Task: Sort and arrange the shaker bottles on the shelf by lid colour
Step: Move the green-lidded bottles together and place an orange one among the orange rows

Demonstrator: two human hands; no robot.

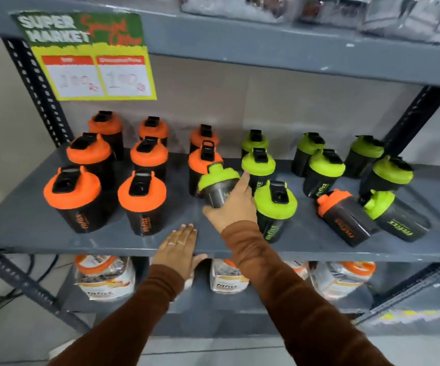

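Observation:
Black shaker bottles stand on a grey metal shelf (29,228). Several orange-lidded ones (72,188) fill the left half and several green-lidded ones (275,202) the right half. My right hand (233,204) grips a green-lidded bottle (217,184) around its body, tilted left, just in front of an orange-lidded bottle (204,162). My left hand (180,247) rests flat on the shelf's front edge, fingers together, holding nothing. At the right front, an orange-lidded bottle (345,216) and a green-lidded bottle (393,216) lie on their sides next to each other.
A yellow and green price sign (92,56) hangs from the shelf above at the left. Black perforated uprights (36,93) frame both ends. The lower shelf holds orange-lidded jars (102,276). Bagged goods sit on the top shelf.

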